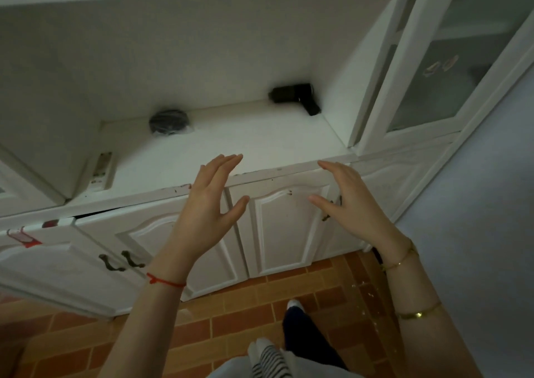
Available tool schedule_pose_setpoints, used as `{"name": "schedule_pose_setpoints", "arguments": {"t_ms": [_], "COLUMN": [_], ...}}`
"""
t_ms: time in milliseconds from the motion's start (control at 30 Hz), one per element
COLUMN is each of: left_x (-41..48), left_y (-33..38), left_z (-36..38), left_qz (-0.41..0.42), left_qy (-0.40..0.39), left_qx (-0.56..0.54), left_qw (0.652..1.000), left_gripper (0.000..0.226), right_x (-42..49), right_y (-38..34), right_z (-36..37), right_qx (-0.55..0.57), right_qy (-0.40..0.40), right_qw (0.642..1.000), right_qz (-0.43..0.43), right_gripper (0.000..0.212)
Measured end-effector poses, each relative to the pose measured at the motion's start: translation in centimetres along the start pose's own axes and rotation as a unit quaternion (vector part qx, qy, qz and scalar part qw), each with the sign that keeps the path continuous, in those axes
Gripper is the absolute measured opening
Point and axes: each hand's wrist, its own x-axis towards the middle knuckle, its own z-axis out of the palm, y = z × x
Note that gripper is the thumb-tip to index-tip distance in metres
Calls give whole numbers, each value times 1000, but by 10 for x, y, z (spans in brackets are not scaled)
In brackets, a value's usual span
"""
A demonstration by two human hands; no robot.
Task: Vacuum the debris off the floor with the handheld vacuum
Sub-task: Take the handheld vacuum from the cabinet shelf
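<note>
A black handheld vacuum [294, 95] lies on its side at the back right of a white cabinet counter [260, 143], close to the wall corner. Small pale bits of debris [367, 291] are scattered on the orange tiled floor [245, 299] at the right, near the wall. My left hand [211, 201] and my right hand [346, 201] are raised side by side in front of the counter's edge, fingers spread, palms facing each other, both holding nothing. The vacuum is well beyond both hands.
A round black object in clear wrap [169, 121] sits at the counter's back left, and a white remote [101, 171] at its left end. White cabinet doors [286, 227] stand below, a glass-fronted door [450, 60] at the right. My feet [294, 308] are on the tiles.
</note>
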Motion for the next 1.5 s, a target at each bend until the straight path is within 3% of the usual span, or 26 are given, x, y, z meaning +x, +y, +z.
{"name": "schedule_pose_setpoints", "arguments": {"t_ms": [433,733,1000,1167,1500], "left_x": [128,170,195,209,217], "left_y": [-10,-22,-42,-51,-71], "left_z": [49,75,81,81,85], "left_qz": [-43,-87,-133,-126,-116], "left_qy": [51,63,94,79,50], "left_qx": [13,17,24,17,2], "left_qw": [998,994,986,989,992], "left_gripper": [67,66,63,61,60], "right_x": [153,240,300,351,404], "right_y": [73,106,131,149,170], "right_z": [-25,-19,7,24,62], "right_qx": [19,4,11,-71,-199], "right_qy": [-36,-61,-1,39,-9], "right_qw": [998,996,999,992,969], "right_qz": [-38,-60,35,92,148], "right_gripper": [65,60,55,44,36]}}
